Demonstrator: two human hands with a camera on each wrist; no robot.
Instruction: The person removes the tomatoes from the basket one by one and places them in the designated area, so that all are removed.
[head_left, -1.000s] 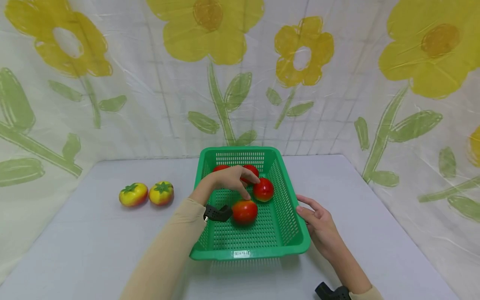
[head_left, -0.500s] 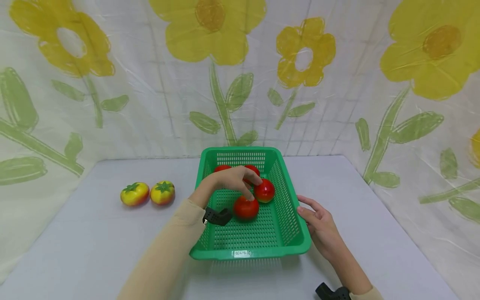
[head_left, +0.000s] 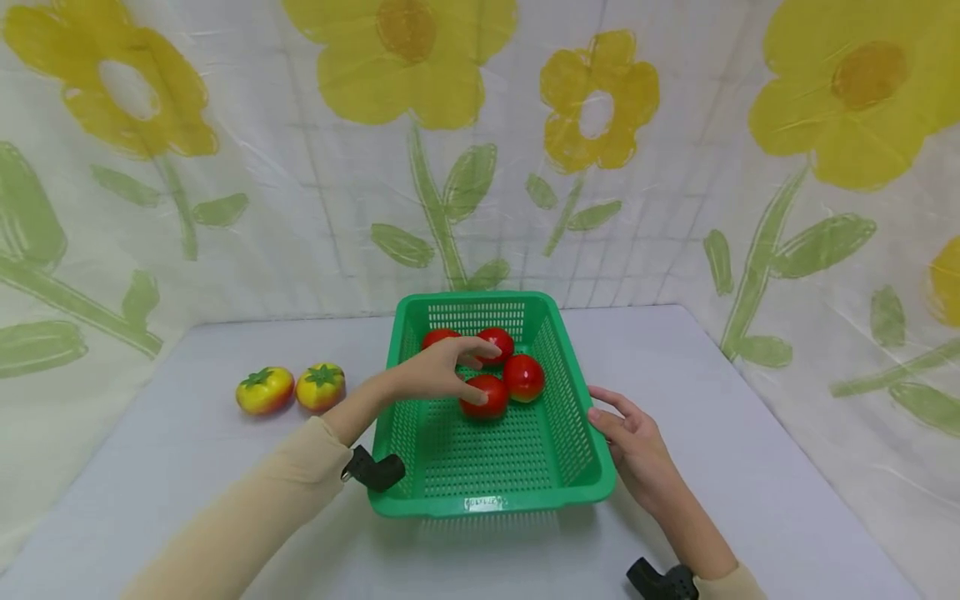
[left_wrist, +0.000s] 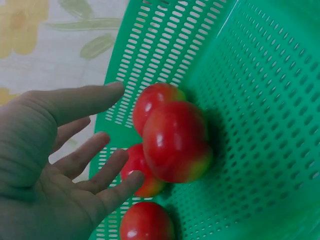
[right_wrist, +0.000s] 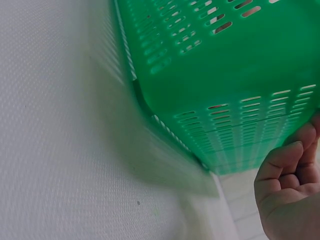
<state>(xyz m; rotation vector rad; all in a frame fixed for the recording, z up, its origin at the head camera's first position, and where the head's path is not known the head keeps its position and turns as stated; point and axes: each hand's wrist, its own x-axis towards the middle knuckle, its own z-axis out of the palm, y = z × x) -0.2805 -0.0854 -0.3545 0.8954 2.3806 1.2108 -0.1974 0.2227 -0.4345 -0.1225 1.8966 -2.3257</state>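
Several red tomatoes lie in a green perforated basket (head_left: 487, 467) at the table's middle. My left hand (head_left: 438, 368) is over its left side, fingers spread and nothing gripped; in the left wrist view a gap shows between the fingertips and the nearest tomato (left_wrist: 175, 142). That front tomato (head_left: 483, 400) sits beside another tomato (head_left: 523, 377); behind are a third tomato (head_left: 497, 343) and one at the back left, partly covered by the hand. My right hand (head_left: 637, 446) holds the basket's right rim, thumb on the edge and fingers curled against the outer wall.
Two yellow-red tomatoes with green tops, a left one (head_left: 265, 390) and a right one (head_left: 321, 387), rest on the white table (head_left: 187, 483) left of the basket. A flower-printed cloth (head_left: 300, 208) hangs behind the table.
The front tomato has moved back toward the others. My left hand has let go of it, spread its fingers and drawn left. My right hand stays on the basket rim.
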